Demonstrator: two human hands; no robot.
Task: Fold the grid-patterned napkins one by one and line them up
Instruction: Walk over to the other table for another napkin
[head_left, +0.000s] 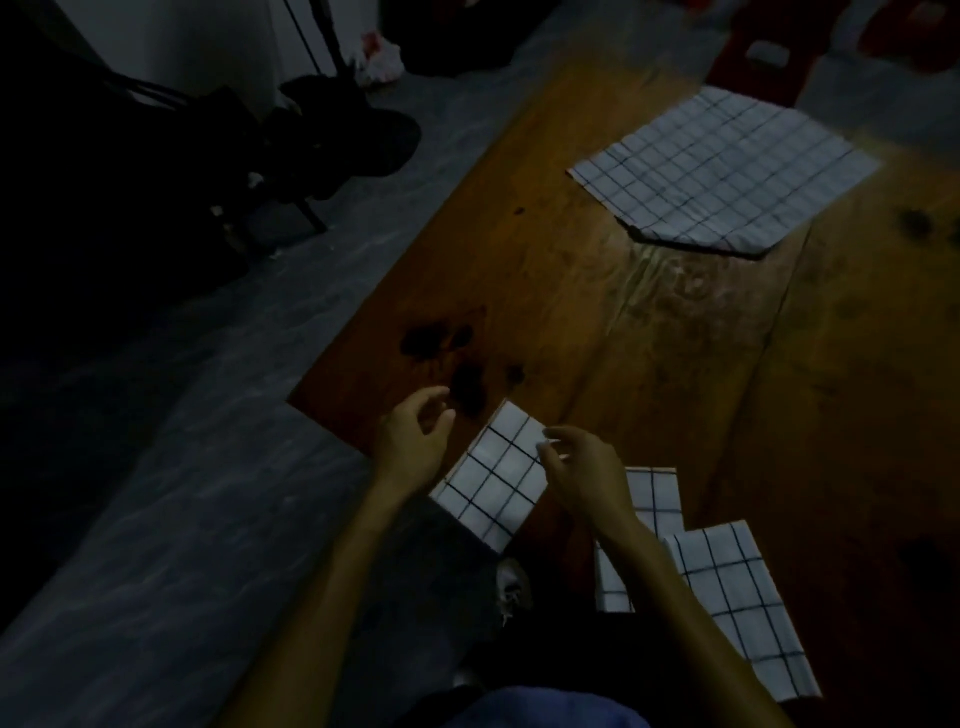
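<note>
Both hands loose & empty, left hand (415, 441) just beside and right hand (582, 470) over the folded napkin (493, 480) at the table (597, 322) near edge w/ two others — looks just placed; next, reach far for unfolded napkin (722, 166).

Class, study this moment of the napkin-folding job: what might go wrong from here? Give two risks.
1. The folded napkin between the left hand and right hand overhangs the table edge; it may slip to the floor.
2. It lies at a different angle from the two folded napkins beside it, so the row may end up crooked.
</note>
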